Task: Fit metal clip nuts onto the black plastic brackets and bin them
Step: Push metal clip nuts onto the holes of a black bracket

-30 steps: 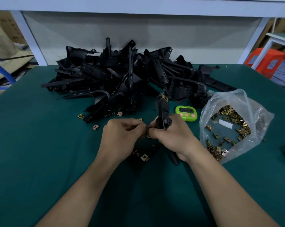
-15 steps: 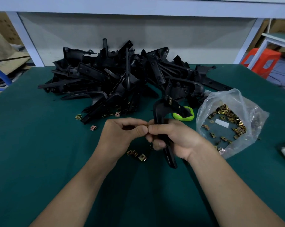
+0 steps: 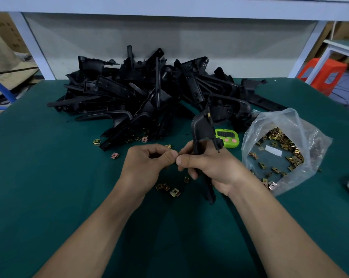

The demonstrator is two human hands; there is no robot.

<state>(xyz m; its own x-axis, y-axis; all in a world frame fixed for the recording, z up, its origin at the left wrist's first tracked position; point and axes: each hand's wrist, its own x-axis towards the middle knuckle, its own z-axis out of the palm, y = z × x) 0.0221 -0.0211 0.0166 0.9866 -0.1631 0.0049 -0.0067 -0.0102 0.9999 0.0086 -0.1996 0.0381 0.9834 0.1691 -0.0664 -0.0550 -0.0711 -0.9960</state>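
right hand [image 3: 211, 167]: fingers curled round the lower stem of the held bracket [image 3: 202, 130]; the thumb reaches left and its tip meets the left thumb.
held bracket: a black L-shaped plastic piece, roughly upright above the table [image 3: 49, 197]. Its lower end pokes out under the palm and its upper arm leans toward the bracket pile [image 3: 137, 93].
fitted clip nut [image 3: 209, 115]: a small brass-coloured clip on the upper edge of the held bracket.
left hand [image 3: 147, 167]: fingers tucked in, thumb pressed against the forefinger at the tip, right beside the right thumb (whatever sits in that pinch is hidden, so I cannot tell whether it holds a clip nut).
bracket pile: a heap of black brackets at the far middle of the table, behind both hands.
loose clip nuts [image 3: 170, 190]: a few lie on the mat below the hands; others are scattered along the near edge of the pile.
bag [image 3: 310, 133]: clear plastic with its mouth open, lying just right of the right hand and holding many brass clip nuts.
white label [image 3: 273, 150]: a slip inside the bag; no writing can be read on it.
timer [image 3: 228, 137]: green with pink buttons, on the table between the held bracket and the bag. Its dark display and the small print above it are too blurred to read.
table: covered in a dark green mat.
stool [image 3: 322, 75]: orange, beyond the table's far right corner.
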